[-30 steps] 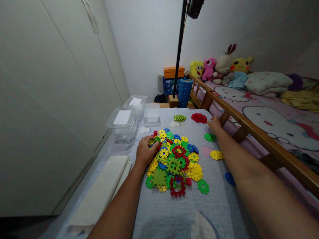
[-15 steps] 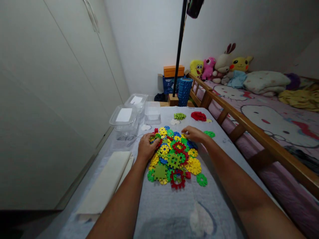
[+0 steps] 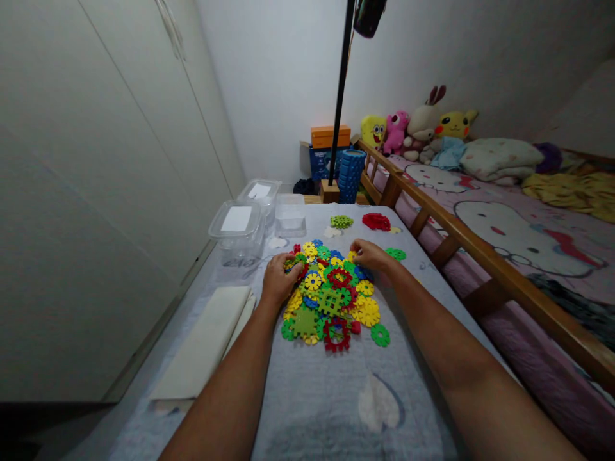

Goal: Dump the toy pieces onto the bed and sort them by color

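Observation:
A heap of plastic interlocking pieces point(image 3: 330, 301) in yellow, green, red and blue lies on the cloth-covered table. Many are notched round discs; others are square frames. At the heap's left edge rests my left hand point(image 3: 280, 280), thumb and fingers apart over green and red pieces. On the far right side, my right hand point(image 3: 371, 255) pinches a yellow notched disc point(image 3: 352, 256), partly hidden by the fingers. Beyond the heap sit a light-green group of pieces point(image 3: 341, 221) and a red group point(image 3: 376, 221). Several green discs point(image 3: 396, 254) lie right of my right hand.
Clear plastic boxes with labelled lids point(image 3: 236, 221) stand at the back left, beside an open clear box point(image 3: 291, 225). A folded cream cloth point(image 3: 204, 346) lies on the left. A wooden bed rail point(image 3: 432, 208) runs along the right; a black pole point(image 3: 339, 102) rises behind.
My right hand has closed its fingers on the yellow disc at the heap's far right side. My left hand stays at the left edge. The whole view has shifted slightly.

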